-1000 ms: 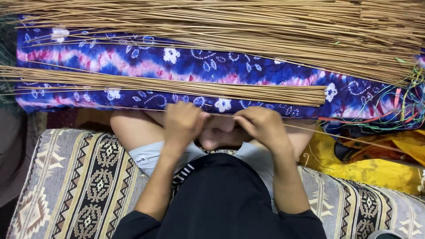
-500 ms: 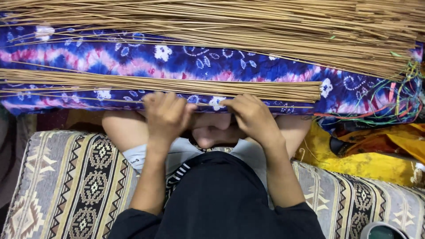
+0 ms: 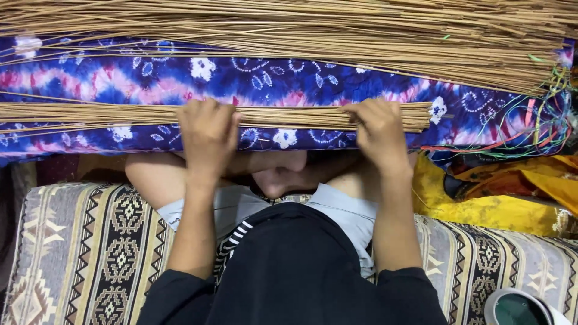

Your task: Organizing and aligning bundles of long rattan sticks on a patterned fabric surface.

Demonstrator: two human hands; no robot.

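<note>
Head view, looking down at a seated person's lap. Both hands rest on a small bundle of thin tan sticks (image 3: 289, 115) lying across a blue and pink tie-dye cloth (image 3: 301, 84). The left hand (image 3: 208, 135) presses on the bundle's middle, fingers curled over it; the right hand (image 3: 379, 132) clamps it near its cut end. The hands are well apart. A far bigger heap of loose sticks (image 3: 337, 36) lies beyond, untouched. No tie shows around the small bundle, so gathering looks early. Coloured threads (image 3: 530, 129) lie at right, a patterned cushion (image 3: 84, 241) below.
</note>
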